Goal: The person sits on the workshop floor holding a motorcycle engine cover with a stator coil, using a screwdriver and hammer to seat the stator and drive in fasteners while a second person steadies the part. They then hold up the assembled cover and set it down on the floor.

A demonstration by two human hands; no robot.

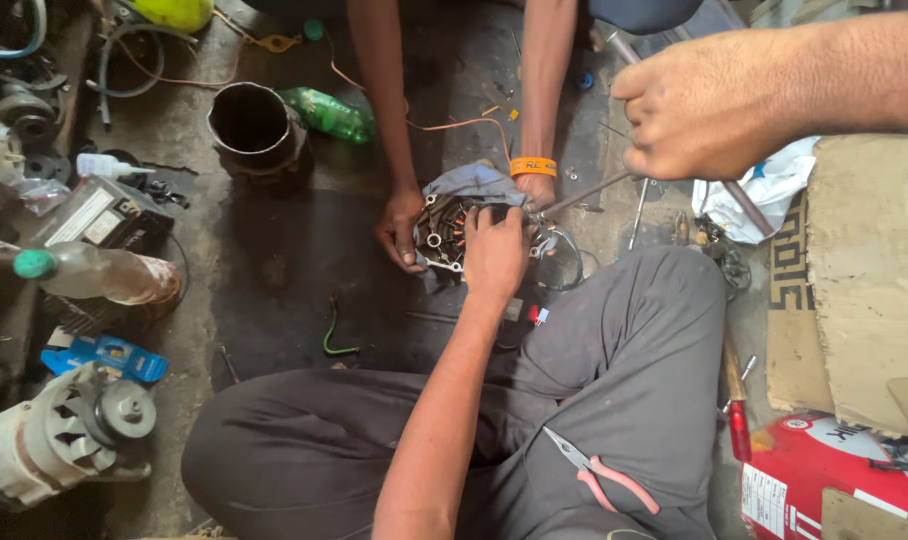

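The head view shows my left hand [494, 250] pressed down on the alternator stator [446, 235] on the floor between my knees, fingers curled over its rim. My right hand [714, 105] is a closed fist around a long metal rod [589, 192] — tip at the housing, so I judge I'm prying; next needs steady leverage. A co-worker's hands [402, 230] brace the far side. A red carton [834, 475] sits at right, a blue packet [109, 355] at left.
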